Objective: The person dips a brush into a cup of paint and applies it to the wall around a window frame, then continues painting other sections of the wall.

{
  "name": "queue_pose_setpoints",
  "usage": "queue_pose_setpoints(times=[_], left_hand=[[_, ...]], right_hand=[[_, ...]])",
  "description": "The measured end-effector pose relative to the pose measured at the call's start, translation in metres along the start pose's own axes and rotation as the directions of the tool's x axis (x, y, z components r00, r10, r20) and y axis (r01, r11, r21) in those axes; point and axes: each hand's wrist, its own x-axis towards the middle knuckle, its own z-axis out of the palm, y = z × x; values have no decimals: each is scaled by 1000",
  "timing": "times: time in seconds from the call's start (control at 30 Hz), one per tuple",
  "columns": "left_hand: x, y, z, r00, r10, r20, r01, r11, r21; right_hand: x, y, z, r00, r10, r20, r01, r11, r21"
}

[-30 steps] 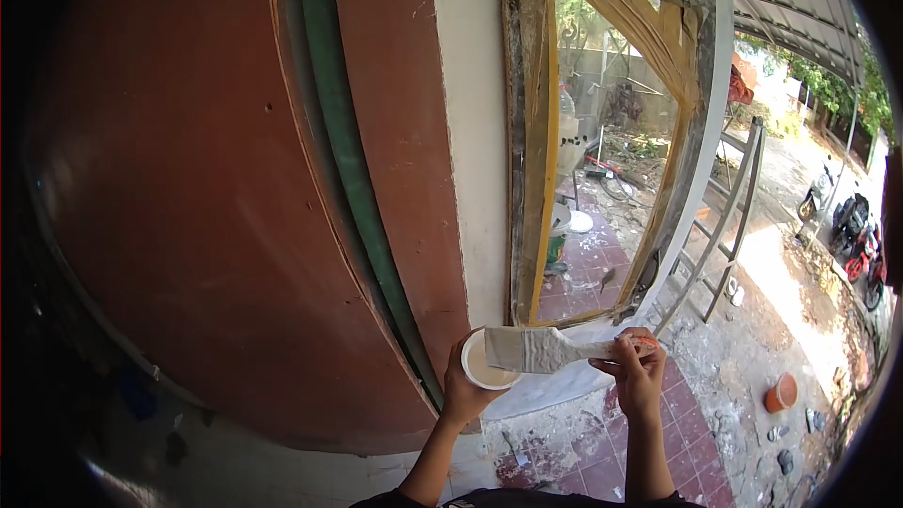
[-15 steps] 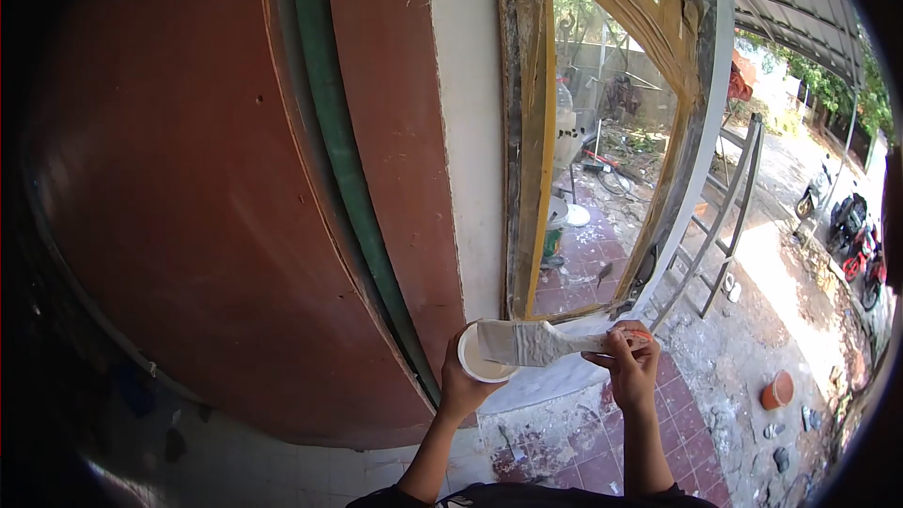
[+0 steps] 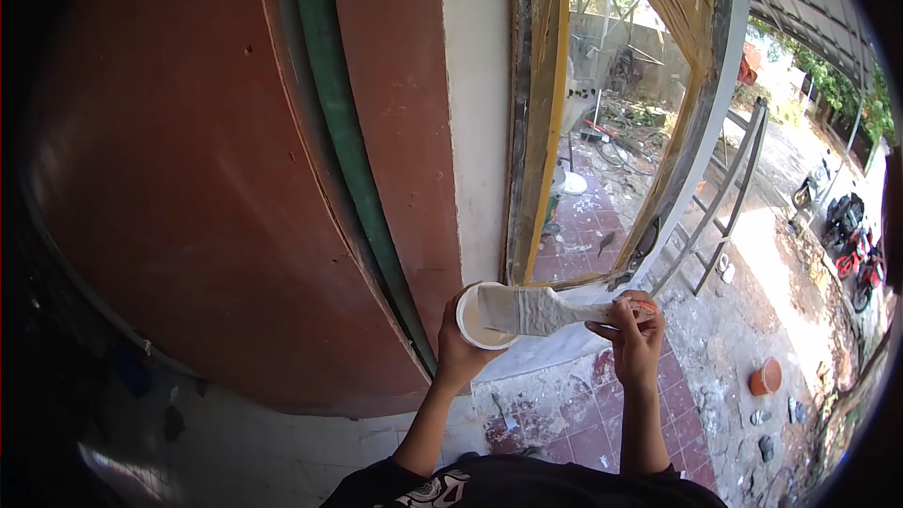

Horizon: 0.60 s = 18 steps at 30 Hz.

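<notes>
A white tub [image 3: 487, 344] with pale, cream-coloured paint inside sits in my left hand [image 3: 455, 350], fingers wrapped round its side. My right hand [image 3: 640, 337] grips the handle end of a wide paintbrush [image 3: 538, 311], which is coated with whitish paint. The brush lies roughly level, its bristles pointing left over the mouth of the tub. An orange tip of the handle shows at my right fingers. Both hands are held out in front of my dark shirt.
A red-brown door panel [image 3: 188, 179] with a green strip [image 3: 340, 132] fills the left. Ahead stands a window [image 3: 611, 160] in a worn wooden frame. A stepladder [image 3: 724, 198] stands at right, with an orange bucket [image 3: 766, 377] on the littered ground and motorbikes [image 3: 851, 235] beyond.
The view has tilted down a little, so the window sits higher and more of my shirt shows. Both hands, the tub and the brush keep nearly the same arrangement.
</notes>
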Motion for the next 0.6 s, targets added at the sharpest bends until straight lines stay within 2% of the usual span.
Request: queue_pose_setpoints(times=[0.07, 0.2, 0.33, 0.4, 0.6], left_hand=[[1, -3, -1, 1000, -9, 4, 9, 1000, -9], [3, 1, 1, 998, -61, -24, 58, 993, -103], [4, 11, 2, 994, -105, -32, 101, 989, -107], [7, 10, 4, 999, -14, -49, 14, 1000, -2], [5, 9, 7, 998, -35, -48, 34, 999, -34]], right_hand=[[1, -1, 1, 1000, 10, 4, -10, 1000, 22], [3, 2, 4, 984, 108, -139, -97, 992, 81], [4, 13, -3, 970, 170, -175, -153, 983, 103], [10, 13, -2, 966, 181, -185, -164, 981, 104], [16, 12, -2, 967, 191, -167, -177, 979, 97]])
